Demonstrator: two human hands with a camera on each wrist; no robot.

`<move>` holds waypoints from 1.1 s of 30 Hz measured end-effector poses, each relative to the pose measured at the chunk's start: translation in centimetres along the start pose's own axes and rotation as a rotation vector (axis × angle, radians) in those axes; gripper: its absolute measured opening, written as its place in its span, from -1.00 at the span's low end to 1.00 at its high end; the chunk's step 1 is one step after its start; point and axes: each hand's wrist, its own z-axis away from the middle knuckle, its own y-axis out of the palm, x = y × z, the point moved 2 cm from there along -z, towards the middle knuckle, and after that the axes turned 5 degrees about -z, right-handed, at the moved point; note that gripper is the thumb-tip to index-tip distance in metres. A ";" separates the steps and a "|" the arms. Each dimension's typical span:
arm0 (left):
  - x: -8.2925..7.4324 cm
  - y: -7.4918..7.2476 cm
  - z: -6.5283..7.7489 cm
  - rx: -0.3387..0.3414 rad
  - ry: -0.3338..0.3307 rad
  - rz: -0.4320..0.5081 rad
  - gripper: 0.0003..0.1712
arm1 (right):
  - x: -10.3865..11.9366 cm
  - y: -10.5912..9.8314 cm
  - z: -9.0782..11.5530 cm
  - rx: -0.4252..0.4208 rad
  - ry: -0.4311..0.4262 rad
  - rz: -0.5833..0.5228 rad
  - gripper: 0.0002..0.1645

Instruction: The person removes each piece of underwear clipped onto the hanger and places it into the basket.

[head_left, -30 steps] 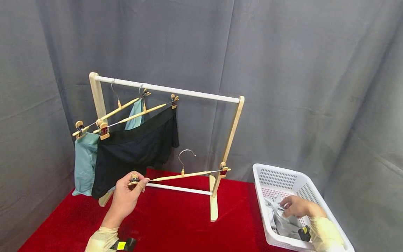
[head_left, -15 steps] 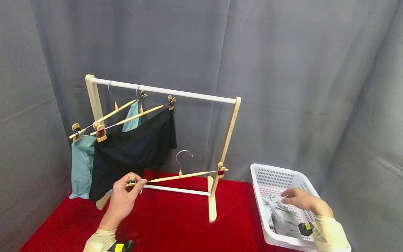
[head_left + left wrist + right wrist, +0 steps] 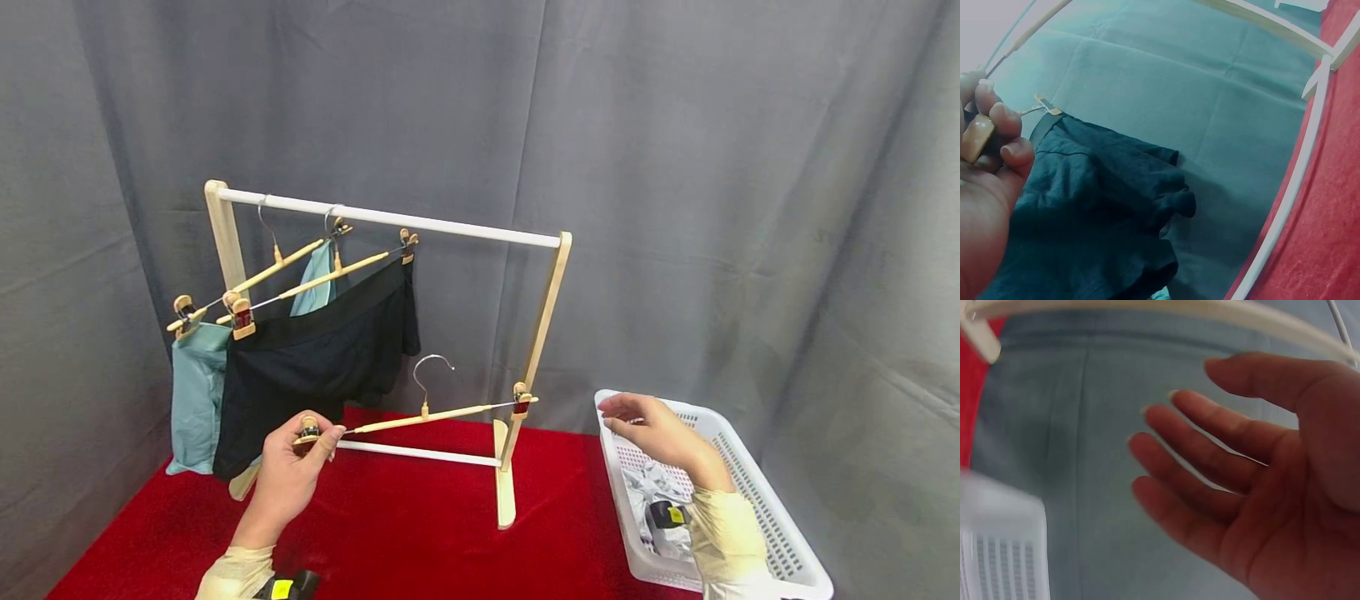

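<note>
Fingers [image 3: 1007, 122] of left hand [image 3: 288, 468] round hanger clip [image 3: 308, 428]

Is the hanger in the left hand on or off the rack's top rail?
Off: the hanger has its hook free, below the top rail, and the left hand grips one end.

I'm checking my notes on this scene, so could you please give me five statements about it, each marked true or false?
1. The left hand holds a bare hanger. True.
2. The right hand grips a garment. False: it holds nothing.
3. The black garment is clipped to a hanger on the rack. True.
4. In the head view, the white basket is left of the rack. False: it is right of it.
5. The bare hanger's hook is over the top bar. False: it is below the top bar.
</note>
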 end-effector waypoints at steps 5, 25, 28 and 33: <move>0.0 -0.5 0.0 -0.027 -0.005 -0.017 -0.92 | 2.2 1.8 -3.0 -0.089 -0.021 -0.048 -0.62; 0.2 -1.1 0.2 -0.083 -0.035 -0.022 -0.92 | 9.6 3.2 -10.5 -0.461 -0.280 -0.352 -0.55; 0.1 -1.1 0.2 -0.100 -0.035 -0.026 -0.91 | 9.3 3.3 -10.9 -0.485 -0.283 -0.380 -0.61; -0.6 -1.6 0.1 -0.152 -0.039 -0.070 -0.90 | 9.0 3.5 -11.4 -0.487 -0.253 -0.456 -0.62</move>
